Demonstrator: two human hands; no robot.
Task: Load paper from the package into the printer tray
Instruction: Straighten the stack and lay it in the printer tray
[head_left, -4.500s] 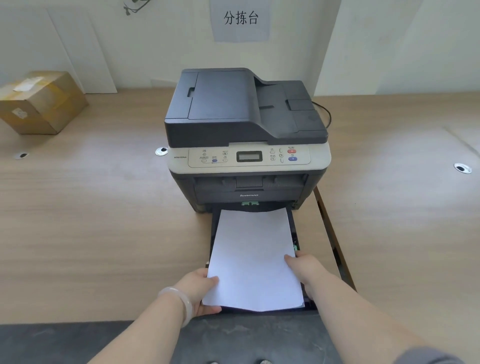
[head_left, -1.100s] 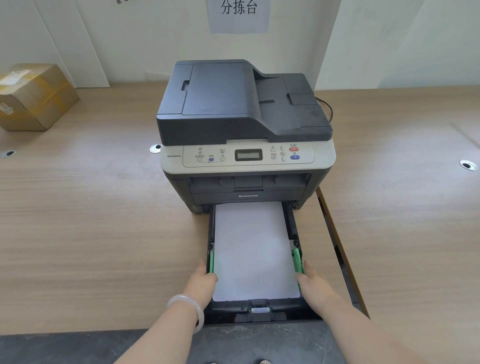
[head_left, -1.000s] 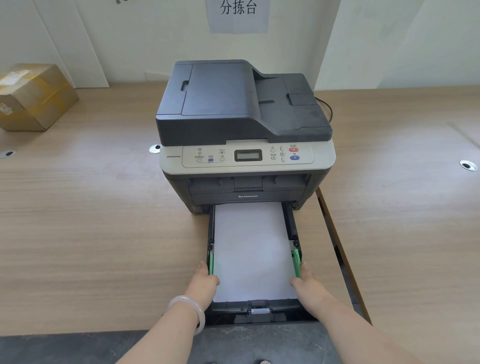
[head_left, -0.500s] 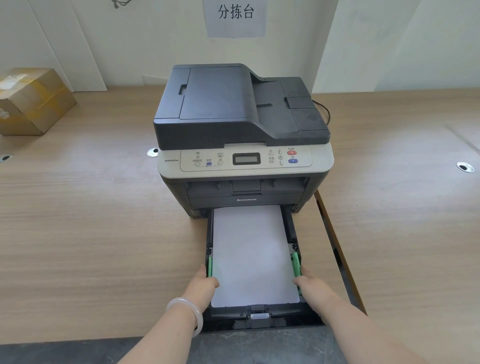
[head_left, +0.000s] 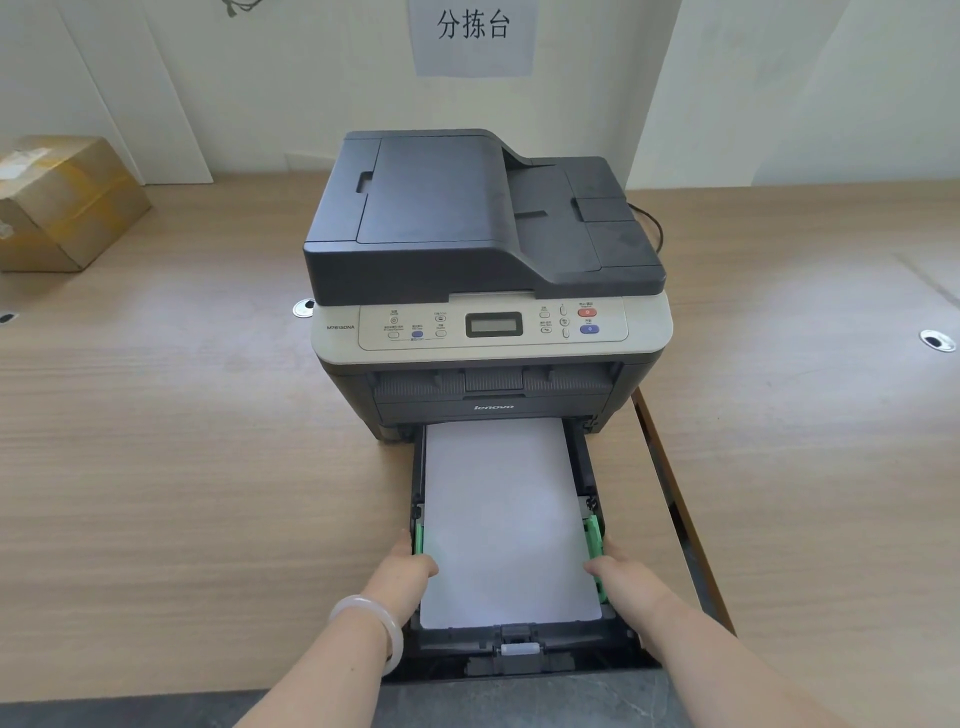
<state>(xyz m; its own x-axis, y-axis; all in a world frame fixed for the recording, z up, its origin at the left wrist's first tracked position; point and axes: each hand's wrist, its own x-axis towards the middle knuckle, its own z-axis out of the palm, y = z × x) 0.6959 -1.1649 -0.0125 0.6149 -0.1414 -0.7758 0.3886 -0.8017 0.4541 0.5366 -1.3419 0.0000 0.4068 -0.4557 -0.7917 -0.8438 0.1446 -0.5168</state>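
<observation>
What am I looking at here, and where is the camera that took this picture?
The camera sits on a person's head and looks forward and down, so the two bare arms reaching in from the bottom are that person's own. There is no robot here. On a wooden table stands a dark grey printer with a pale panel of buttons. Its paper tray is pulled out toward the person, and a stack of white paper lies flat inside it. The left hand, with a pale bangle on its wrist, and the right hand rest at the tray's two sides, by the green paper guides. Neither hand has a grip around anything. A taped cardboard box sits at the far left, and a paper sign hangs on the wall.
</observation>
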